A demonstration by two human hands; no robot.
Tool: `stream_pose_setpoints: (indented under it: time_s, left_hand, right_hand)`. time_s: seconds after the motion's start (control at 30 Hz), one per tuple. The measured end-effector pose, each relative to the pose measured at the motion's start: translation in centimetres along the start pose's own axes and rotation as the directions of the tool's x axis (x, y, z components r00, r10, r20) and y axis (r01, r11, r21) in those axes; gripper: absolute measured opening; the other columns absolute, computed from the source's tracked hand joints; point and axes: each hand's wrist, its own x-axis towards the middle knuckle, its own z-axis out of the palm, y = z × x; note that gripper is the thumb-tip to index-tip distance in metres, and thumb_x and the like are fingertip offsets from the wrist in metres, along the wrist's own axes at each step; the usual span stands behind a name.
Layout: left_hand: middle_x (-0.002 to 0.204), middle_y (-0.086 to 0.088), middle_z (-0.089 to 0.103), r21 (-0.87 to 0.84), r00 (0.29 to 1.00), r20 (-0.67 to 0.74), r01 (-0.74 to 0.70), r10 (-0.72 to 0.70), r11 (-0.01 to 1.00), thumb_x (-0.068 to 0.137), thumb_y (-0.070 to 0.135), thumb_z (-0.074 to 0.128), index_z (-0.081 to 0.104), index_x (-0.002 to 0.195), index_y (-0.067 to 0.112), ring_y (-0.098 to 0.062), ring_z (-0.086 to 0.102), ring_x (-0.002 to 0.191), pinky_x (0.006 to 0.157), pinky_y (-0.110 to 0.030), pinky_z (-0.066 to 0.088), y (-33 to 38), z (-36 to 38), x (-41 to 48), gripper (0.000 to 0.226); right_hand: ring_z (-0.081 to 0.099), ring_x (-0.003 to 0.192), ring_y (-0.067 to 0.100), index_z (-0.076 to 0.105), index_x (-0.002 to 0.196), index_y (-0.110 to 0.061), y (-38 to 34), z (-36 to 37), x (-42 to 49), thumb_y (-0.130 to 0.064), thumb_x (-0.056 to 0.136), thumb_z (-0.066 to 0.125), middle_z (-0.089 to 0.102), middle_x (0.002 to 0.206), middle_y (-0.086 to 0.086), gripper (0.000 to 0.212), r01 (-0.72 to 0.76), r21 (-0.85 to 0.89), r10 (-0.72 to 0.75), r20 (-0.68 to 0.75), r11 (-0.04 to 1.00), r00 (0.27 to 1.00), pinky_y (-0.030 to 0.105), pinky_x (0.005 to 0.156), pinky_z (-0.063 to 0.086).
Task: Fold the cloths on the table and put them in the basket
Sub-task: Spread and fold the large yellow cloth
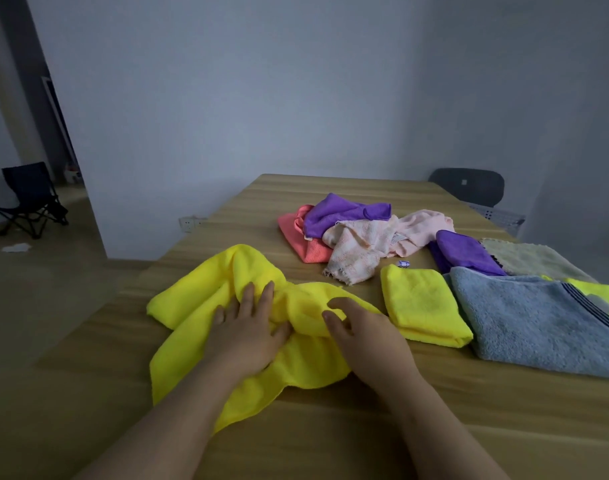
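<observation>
- Dim, flat, bluish light; only the yellow cloth [199,296] on the table [330,427] looks vivid.
- Soft shadows lie on the table along the cloth's near edge.
- The floor [36,306] left of the table is darkest.
- Wide-angle bending bows the table's edges and the wall [192,116] corner left of it.
- Fine detail is slightly soft overall.

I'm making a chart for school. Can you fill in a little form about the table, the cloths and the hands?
Table: wooden
Left hand: flat on the loose yellow cloth
Right hand: fingers curled on the same cloth; grip unclear
Folded yellow cloth: beside the blue towel
Pile: unfolded purple, coral and pink cloths, farther back
Basket: not in view
</observation>
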Motion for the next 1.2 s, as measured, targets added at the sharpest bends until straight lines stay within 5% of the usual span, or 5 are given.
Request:
stream_pose_setpoints:
  time_s: [0.2, 0.33, 0.67, 1.03, 1.2]
  left_hand:
    - [0.152, 0.019, -0.021, 0.103, 0.916, 0.114, -0.395, 0.384, 0.913, 0.04, 0.092, -0.023, -0.021, 0.139, 0.046, -0.006, -0.002, 0.145, 0.116, -0.03, -0.004, -3.4, -1.1, -1.9, 0.108]
    - [0.153, 0.021, -0.002, 0.018, 0.852, 0.203, -0.497, 0.483, 0.868, 0.077, 0.079, 0.016, -0.006, 0.141, 0.043, 0.0, 0.007, 0.143, 0.109, -0.013, -0.001, -4.6, -2.7, -2.3, 0.076]
    - [0.101, -0.009, 0.052, -0.619, 0.862, -0.445, -0.101, -0.242, 0.779, 0.09, 0.008, 0.051, 0.06, 0.117, 0.018, -0.03, 0.056, 0.1, 0.078, -0.027, 0.038, -1.5, -1.3, 0.8, 0.03]
    - [0.158, 0.012, -0.001, 0.08, 0.998, 0.04, -0.058, 0.055, 0.995, 0.091, 0.065, 0.012, 0.01, 0.148, 0.038, -0.015, -0.003, 0.146, 0.118, -0.042, 0.002, -4.2, -1.1, 0.8, 0.063]
    - [0.159, 0.01, -0.003, 0.129, 0.991, 0.103, 0.077, -0.09, 0.989, 0.092, 0.065, 0.015, 0.005, 0.148, 0.042, -0.019, -0.001, 0.146, 0.116, -0.046, 0.005, -6.9, -2.0, 0.5, 0.061]
  right_hand:
    - [0.059, 0.088, 0.015, 0.063, 0.107, -0.028, -0.4, -0.7, -0.5, -0.049, 0.091, 0.047, 0.062, 0.082, -0.008, 0.031, -0.049, 0.178, 0.075, -0.14, 0.983, 0.987, 0.03, 0.07, 0.048]
    - [0.046, 0.116, 0.021, 0.053, 0.124, -0.026, -0.2, 0.2, -0.6, -0.045, 0.09, 0.051, 0.055, 0.122, -0.003, 0.039, -0.077, -0.051, 0.072, -0.099, 0.996, 0.993, 0.031, 0.09, 0.039]
    - [0.055, 0.085, 0.017, 0.053, 0.093, -0.024, -0.8, 0.9, 0.0, -0.021, 0.079, 0.06, 0.053, 0.087, -0.005, 0.016, -0.173, 0.179, 0.163, 0.072, 0.968, 0.984, 0.026, 0.065, 0.042]
    - [0.052, 0.073, 0.009, 0.047, 0.107, -0.029, 0.5, -0.8, 0.8, -0.001, 0.081, 0.061, 0.051, 0.091, -0.012, 0.041, -0.068, 0.739, 0.311, -0.197, 0.67, 0.93, 0.025, 0.063, 0.045]
    - [0.049, 0.103, 0.017, 0.05, 0.116, -0.024, 0.7, -0.2, 0.5, 0.003, 0.076, 0.056, 0.046, 0.119, -0.003, 0.049, -0.006, 0.447, 0.166, -0.32, 0.895, 0.933, 0.028, 0.077, 0.045]
